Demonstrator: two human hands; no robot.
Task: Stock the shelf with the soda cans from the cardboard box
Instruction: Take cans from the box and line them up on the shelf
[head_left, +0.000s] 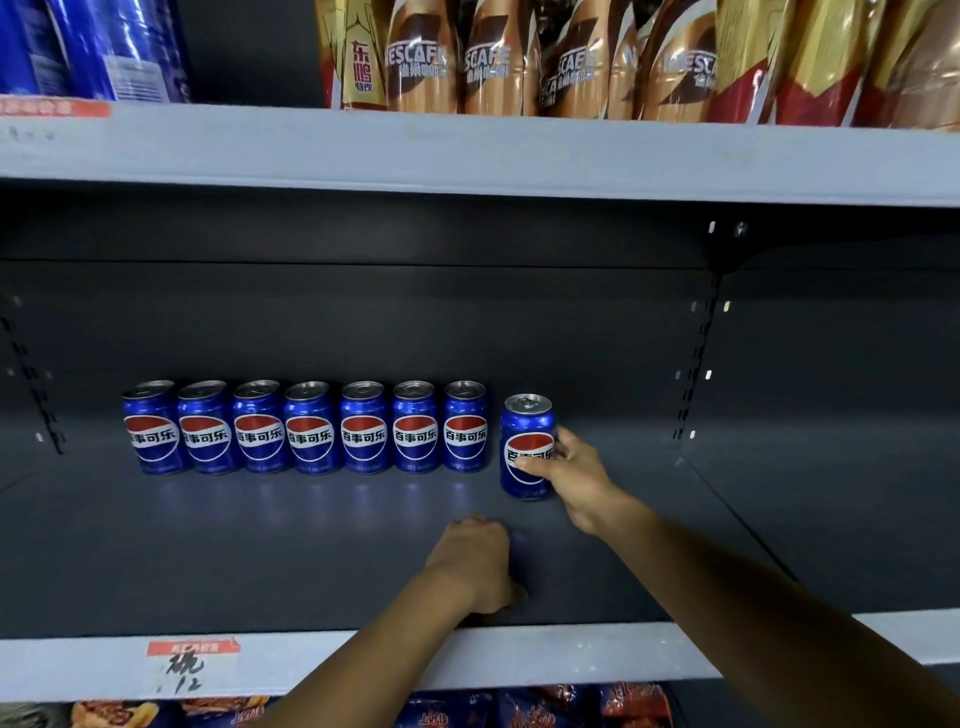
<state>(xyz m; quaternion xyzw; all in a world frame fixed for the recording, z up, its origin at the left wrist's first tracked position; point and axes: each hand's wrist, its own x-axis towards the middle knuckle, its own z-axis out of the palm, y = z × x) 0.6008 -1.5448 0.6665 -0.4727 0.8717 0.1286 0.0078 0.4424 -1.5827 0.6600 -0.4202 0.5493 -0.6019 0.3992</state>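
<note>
Several blue soda cans (310, 427) stand upright in a row at the back of the dark shelf (260, 561). Just right of the row and a little nearer to me stands one more blue can (525, 423), apart from the last can of the row. My right hand (574, 480) grips this can from its right side, thumb across the logo. My left hand (475, 564) rests on the shelf floor in front, fingers curled under, with nothing visible in it. The cardboard box is out of view.
The shelf floor runs bare to the right of the cans up to a bracket post (693, 364). The grey shelf above (467, 156) carries coffee packs (498, 57) and blue packages (93, 47). A price tag (189, 662) sits on the front lip, with snack packs (545, 706) below.
</note>
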